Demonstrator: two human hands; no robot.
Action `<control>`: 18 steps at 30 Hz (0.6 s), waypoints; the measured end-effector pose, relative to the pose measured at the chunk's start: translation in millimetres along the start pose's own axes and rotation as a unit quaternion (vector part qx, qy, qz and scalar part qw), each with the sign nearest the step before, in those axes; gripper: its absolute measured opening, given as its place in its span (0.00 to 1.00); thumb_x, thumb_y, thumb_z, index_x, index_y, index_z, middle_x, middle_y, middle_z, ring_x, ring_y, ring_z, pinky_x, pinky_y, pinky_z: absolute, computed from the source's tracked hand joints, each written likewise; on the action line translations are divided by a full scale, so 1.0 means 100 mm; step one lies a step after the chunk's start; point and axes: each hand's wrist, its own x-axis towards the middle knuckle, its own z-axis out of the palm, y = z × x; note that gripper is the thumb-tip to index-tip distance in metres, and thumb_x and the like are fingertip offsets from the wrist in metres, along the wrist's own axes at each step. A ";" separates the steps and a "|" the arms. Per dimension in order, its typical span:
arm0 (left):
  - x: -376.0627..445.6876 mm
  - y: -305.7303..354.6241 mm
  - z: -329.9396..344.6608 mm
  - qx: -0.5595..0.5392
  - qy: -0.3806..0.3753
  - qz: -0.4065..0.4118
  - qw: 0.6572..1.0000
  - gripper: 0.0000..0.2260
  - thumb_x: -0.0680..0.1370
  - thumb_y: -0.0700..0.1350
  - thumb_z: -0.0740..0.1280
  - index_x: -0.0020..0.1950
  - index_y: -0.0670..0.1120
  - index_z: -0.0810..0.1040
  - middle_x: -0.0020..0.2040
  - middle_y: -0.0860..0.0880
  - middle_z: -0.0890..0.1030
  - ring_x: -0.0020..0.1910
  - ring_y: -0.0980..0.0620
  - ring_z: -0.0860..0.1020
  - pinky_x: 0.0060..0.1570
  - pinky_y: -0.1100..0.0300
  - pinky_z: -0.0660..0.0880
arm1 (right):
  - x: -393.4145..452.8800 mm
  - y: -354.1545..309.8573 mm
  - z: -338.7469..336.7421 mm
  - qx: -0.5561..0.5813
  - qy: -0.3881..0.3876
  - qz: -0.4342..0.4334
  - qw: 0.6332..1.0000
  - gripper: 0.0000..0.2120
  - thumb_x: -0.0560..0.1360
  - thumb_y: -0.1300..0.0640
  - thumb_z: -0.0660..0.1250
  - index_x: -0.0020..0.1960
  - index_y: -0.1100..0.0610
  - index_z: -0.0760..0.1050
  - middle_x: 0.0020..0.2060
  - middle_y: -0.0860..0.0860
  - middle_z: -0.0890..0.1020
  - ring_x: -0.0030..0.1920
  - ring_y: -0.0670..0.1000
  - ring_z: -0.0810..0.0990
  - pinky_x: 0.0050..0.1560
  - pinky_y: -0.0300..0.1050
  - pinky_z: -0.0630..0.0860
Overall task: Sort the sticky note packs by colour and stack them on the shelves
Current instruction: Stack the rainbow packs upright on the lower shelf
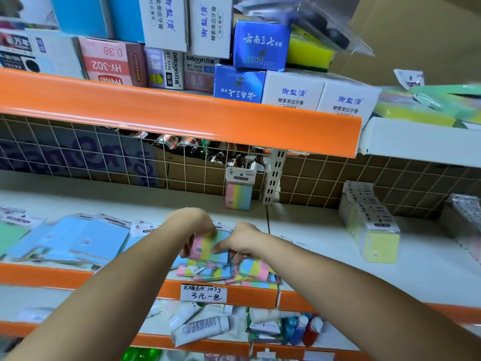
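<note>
A striped pack (208, 247) is held between both hands above the shelf (325, 256) front edge: left hand (194, 225) curled over its top-left corner, right hand (243, 239) pinching its right edge. More striped packs lie in a loose pile (234, 273) directly below, overhanging the orange lip (255, 293).

Handling, judged: pack is light, paper block fairly stiff, film wrap likely slippery. Best gripped across the block edges, not by the hang tab.

One striped pack (238, 195) is stood upright at the shelf back, beside the upright post (273, 175). Blue packs (86, 238) are spread left of the pile; yellow packs (374, 230) are stacked well right. Open room is seen between pile and yellow stack. Headroom is limited by the upper shelf (182, 113). Pile could be knocked off the lip.
</note>
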 end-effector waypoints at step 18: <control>-0.06 0.30 -0.30 -0.031 0.099 0.098 0.990 0.12 0.73 0.47 0.61 0.37 0.45 0.82 0.32 0.47 0.84 0.25 0.50 0.81 0.33 0.64 0.73 | 0.28 -0.03 -0.40 0.093 0.094 0.027 0.991 0.17 0.76 0.54 0.70 0.59 0.63 0.71 0.33 0.57 0.77 0.24 0.48 0.76 0.22 0.38 0.73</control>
